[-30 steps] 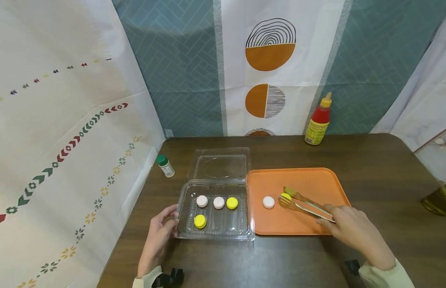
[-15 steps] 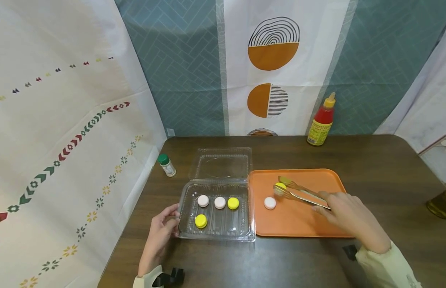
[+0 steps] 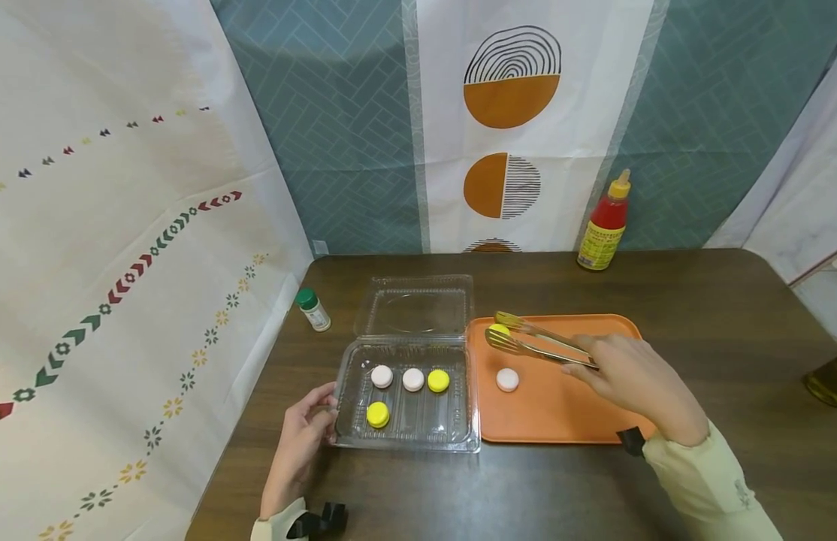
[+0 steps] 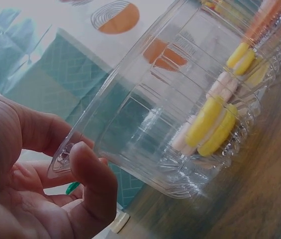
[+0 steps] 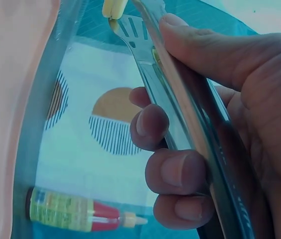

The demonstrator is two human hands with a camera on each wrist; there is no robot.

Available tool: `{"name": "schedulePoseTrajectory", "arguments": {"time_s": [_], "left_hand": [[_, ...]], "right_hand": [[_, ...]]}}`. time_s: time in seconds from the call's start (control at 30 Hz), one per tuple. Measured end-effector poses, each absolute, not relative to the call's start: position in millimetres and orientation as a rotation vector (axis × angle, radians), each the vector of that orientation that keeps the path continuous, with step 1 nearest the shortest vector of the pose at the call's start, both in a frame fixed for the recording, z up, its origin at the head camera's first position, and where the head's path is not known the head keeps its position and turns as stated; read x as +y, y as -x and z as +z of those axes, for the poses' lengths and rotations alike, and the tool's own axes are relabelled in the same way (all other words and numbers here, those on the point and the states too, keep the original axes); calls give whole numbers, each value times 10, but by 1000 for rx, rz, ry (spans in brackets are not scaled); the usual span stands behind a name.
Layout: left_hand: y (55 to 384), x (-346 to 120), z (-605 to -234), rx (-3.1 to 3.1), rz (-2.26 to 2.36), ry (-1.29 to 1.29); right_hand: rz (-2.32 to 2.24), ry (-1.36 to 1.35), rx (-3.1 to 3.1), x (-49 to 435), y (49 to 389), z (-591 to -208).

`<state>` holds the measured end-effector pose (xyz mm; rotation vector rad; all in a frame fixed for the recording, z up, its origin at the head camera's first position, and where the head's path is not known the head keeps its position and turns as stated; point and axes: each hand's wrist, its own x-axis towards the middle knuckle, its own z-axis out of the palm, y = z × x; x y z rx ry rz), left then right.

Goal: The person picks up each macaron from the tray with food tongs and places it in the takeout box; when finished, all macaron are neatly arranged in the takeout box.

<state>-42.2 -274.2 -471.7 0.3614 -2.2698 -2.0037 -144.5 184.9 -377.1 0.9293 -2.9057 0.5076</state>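
My left hand (image 3: 306,430) pinches the left rim of a clear plastic clamshell container (image 3: 418,430), thumb and fingers on its edge in the left wrist view. Inside it lie two pale macarons (image 3: 413,379) and two yellow macarons (image 3: 378,414). My right hand (image 3: 635,379) grips gold metal tongs (image 3: 528,349), fingers curled round both arms. Between the slotted tips is another yellow macaron (image 3: 500,329), over the far left corner of the orange tray (image 3: 560,417); its edge also shows at the top of the right wrist view. One pale macaron (image 3: 507,379) lies on the tray.
Behind the container its clear lid (image 3: 418,309) lies folded back. A green-capped shaker (image 3: 313,310) stands at the left, a red sauce bottle (image 3: 604,225) at the back. A dark bottle (image 3: 831,378) sits at the right table edge; the tray adjoins the container.
The right hand has moved left and away from me, carrying the tongs and the yellow macaron toward the tray's far left corner. The left hand stays on the container.
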Motion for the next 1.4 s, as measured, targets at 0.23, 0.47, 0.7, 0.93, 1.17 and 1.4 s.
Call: {"name": "schedulePoseTrajectory", "arguments": {"time_s": [0.23,0.47,0.7,0.93,1.17,1.4], "left_hand": [[424,-2735,-4708,-2274,-2007,-371],[408,-2738,-4716,-2277,-1999,-359],[405,-2732,-4727,-2285,-1986,-330],[406,-2731,-4732,-2267,-1986,-318],[385,-2730,-4741,-2264,-2000,-346],[407,-2727,-4712,-2266,-2001,-355]], "right_hand": [[518,-975,-2876,1731,1471,-3719],[496,-1008,-2862,1603,1459,-3696],[524,-1035,-2853,1491,1413,-3710],[541,-1139,-2868,1309,1365,-3753],[486,-1295,-2805,1065,1319,-3934],[401,-1402,-2767,836,1276,-4066]]}}
